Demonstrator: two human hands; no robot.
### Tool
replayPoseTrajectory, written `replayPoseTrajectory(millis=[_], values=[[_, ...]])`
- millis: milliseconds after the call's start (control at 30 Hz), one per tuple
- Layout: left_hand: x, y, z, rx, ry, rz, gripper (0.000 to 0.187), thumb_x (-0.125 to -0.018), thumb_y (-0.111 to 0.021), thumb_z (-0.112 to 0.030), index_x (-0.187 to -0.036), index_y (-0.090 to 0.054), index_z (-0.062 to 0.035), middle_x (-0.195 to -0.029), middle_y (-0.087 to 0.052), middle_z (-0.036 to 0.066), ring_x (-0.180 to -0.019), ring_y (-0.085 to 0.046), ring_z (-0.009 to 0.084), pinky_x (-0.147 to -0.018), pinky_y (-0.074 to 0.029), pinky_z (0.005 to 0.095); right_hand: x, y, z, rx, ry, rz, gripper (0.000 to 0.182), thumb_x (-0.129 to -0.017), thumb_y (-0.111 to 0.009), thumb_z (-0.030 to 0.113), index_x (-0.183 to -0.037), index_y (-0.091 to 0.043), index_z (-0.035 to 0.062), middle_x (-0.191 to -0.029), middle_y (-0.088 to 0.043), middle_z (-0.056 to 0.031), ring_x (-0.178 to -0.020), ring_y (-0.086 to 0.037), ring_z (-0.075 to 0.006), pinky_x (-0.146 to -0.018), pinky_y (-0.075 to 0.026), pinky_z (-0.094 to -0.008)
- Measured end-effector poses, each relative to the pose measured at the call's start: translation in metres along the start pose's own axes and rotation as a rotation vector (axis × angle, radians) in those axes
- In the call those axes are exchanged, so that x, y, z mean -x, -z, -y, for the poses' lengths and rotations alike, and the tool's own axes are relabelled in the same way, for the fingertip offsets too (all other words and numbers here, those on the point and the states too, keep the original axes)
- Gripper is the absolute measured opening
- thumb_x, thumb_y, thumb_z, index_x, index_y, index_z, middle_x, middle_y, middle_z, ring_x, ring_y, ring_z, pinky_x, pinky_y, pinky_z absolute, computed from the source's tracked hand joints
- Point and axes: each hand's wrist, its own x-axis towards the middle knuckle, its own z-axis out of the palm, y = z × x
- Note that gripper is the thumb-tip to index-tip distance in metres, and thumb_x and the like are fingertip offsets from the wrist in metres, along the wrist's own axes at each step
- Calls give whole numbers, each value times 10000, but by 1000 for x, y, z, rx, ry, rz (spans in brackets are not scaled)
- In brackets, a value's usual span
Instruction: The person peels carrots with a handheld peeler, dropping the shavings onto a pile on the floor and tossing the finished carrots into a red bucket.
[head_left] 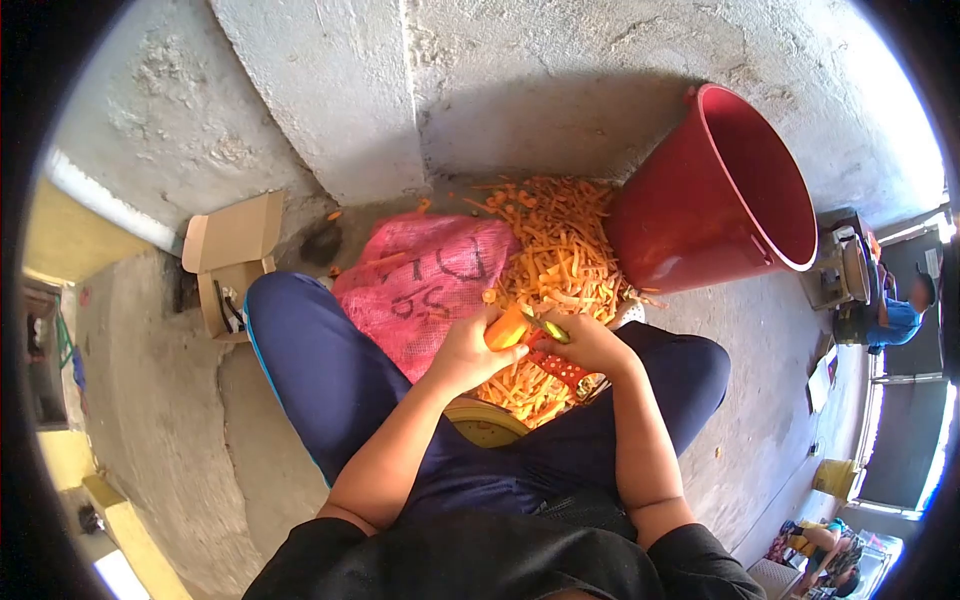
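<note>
My left hand (466, 354) is closed around a peeled orange carrot (508, 328), held above the gap between my bent knees. Close against the carrot's right side is a peeler (549, 329) with a yellow-green handle, gripped in my right hand (592, 346). Beneath both hands lies a heap of orange carrot peelings (562, 245) that spreads back to the wall. A red cloth with white dots (562, 369) shows just under my right hand. Nearest my lap, the rim of a yellowish basin (484, 428) is partly hidden by my forearm and legs.
A pink mesh sack (425, 285) with black lettering lies left of the peelings. On the right, a large red bucket (665, 205) leans beside the concrete wall (520, 60). An open cardboard box (236, 240) stands at left. People (893, 322) are far off right.
</note>
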Motion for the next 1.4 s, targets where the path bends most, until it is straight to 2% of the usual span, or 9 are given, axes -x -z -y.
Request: replayPoseTrajectory(millis=[400,700,900,1000,1100,1200,1300,1367,1400], values=[[-1,3,-2,158,66,180,339,-680,-690,-177,-950,-547,-31,-805,-567,15,-726,-516,93,-677,-418,242,1,1,-7,-37,-17,118,290,-759,-594,253,-972,-560,59,-798,-585,-187,-748,-564,-335,-671,-437,-375],[-1,4,-5,129,38,160,365,-689,-665,-181,-1003,-550,-34,-765,-595,52,-676,-550,112,-633,-428,256,-3,-5,-15,-73,10,66,234,-771,-574,233,-931,-577,63,-766,-586,-181,-729,-567,-332,-655,-438,-380],[2,-8,3,290,87,151,355,-680,-675,-191,-967,-550,-22,-791,-579,42,-719,-531,101,-667,-424,248,-6,-8,-10,-28,0,8,230,-777,-560,256,-894,-581,60,-756,-587,-174,-723,-565,-338,-647,-435,-392],[4,-5,-3,72,34,96,362,-673,-678,-187,-970,-553,-22,-761,-583,59,-689,-542,116,-646,-430,262,-8,-14,-16,40,-12,-9,240,-771,-561,271,-870,-580,53,-747,-585,-175,-714,-559,-346,-644,-433,-400],[5,-8,-1,-179,-105,-20,350,-668,-668,-199,-951,-551,-28,-710,-589,136,-639,-592,222,-601,-446,300,-8,-19,-20,22,-49,9,238,-765,-558,265,-849,-574,43,-739,-581,-180,-709,-554,-352,-644,-432,-402],[6,2,-15,-117,-37,114,335,-662,-668,-194,-936,-554,-39,-710,-591,136,-655,-593,234,-602,-448,299,-8,-24,-29,2,-18,46,224,-758,-549,245,-832,-567,35,-732,-579,-183,-711,-555,-354,-644,-431,-400],[6,-5,4,305,-2,271,332,-654,-681,-180,-928,-561,-37,-720,-592,131,-619,-588,228,-560,-450,283,-8,-25,-32,-45,61,47,206,-751,-540,224,-815,-562,30,-731,-579,-186,-713,-557,-354,-639,-432,-401],[6,-3,2,96,-76,263,356,-639,-688,-204,-936,-565,-53,-748,-595,127,-646,-590,242,-591,-458,286,-10,-28,-37,-42,61,37,198,-746,-534,215,-811,-565,30,-737,-581,-188,-716,-559,-354,-639,-435,-402],[6,-1,-4,-9,-113,260,368,-631,-691,-216,-940,-567,-60,-762,-597,126,-660,-591,249,-606,-462,288,-13,-35,-46,53,-19,47,201,-743,-535,216,-814,-568,31,-745,-584,-187,-721,-561,-351,-643,-438,-399]])
